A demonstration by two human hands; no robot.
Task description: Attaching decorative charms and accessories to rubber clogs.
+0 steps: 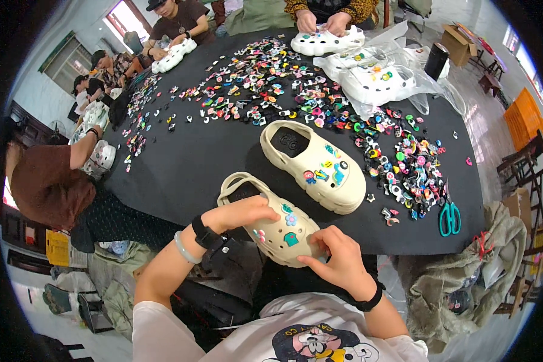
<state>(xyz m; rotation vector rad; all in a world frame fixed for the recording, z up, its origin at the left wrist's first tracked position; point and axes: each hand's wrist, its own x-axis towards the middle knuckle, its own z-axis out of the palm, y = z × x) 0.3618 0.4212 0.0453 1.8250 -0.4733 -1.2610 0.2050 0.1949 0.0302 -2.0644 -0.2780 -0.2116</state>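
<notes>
A beige clog (pixel 276 241) with holes in its upper lies near the table's front edge, tilted toward me. It carries a blue flower charm, a green shirt-shaped charm and a few others. My left hand (pixel 241 212) grips its side near the opening, some fingers hidden beneath. At the toe, my right hand (pixel 342 256) holds the edge between thumb and fingers. Whether a small charm is also in either hand cannot be seen. Just beyond, a second beige clog (pixel 338 192) rests upright on the black table (pixel 193 154), decorated with several colourful charms.
Loose charms (pixel 241 90) spread across the table, with another heap (pixel 413 169) at right beside teal-handled scissors (pixel 449 218). White clogs in plastic bags (pixel 377 84) and a black cylinder (pixel 436 60) stand at the far right. Other people handle white clogs (pixel 174 55) around the table.
</notes>
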